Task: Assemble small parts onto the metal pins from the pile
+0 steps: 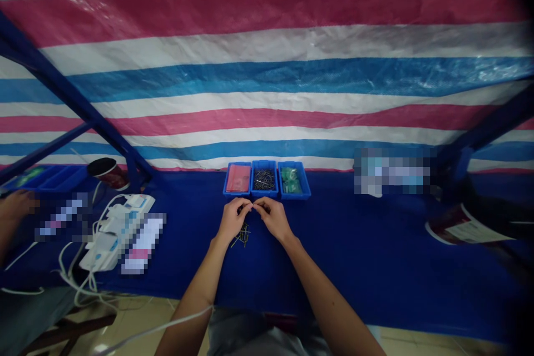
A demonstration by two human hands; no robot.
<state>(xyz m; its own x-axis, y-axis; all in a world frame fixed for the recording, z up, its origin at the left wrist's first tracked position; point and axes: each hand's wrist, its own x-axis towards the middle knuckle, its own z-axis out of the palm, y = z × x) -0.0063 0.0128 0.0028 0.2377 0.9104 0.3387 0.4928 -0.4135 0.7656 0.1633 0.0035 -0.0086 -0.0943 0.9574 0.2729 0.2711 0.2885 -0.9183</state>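
Observation:
My left hand [232, 219] and my right hand [273, 218] meet at the fingertips just in front of three small blue bins. The fingers of both are pinched, and whatever sits between them is too small to make out. Beside my left wrist lies a loose pile of thin metal pieces [243, 235], like screws or nails. Pink flat sheets or bags [239, 178] fill the left bin. Dark, thin metal pieces [264, 178] are heaped in the middle bin. Small green packets [291, 181] lie in the right bin [305, 183].
A white power strip [120, 228] with tangled cables lies left, beside a blurred-out card [144, 245]. Dark red cups [109, 173] stand at both sides. Another person's hand [16, 208] is at the far left. Striped sheeting [267, 78] hangs behind the blue table [354, 267].

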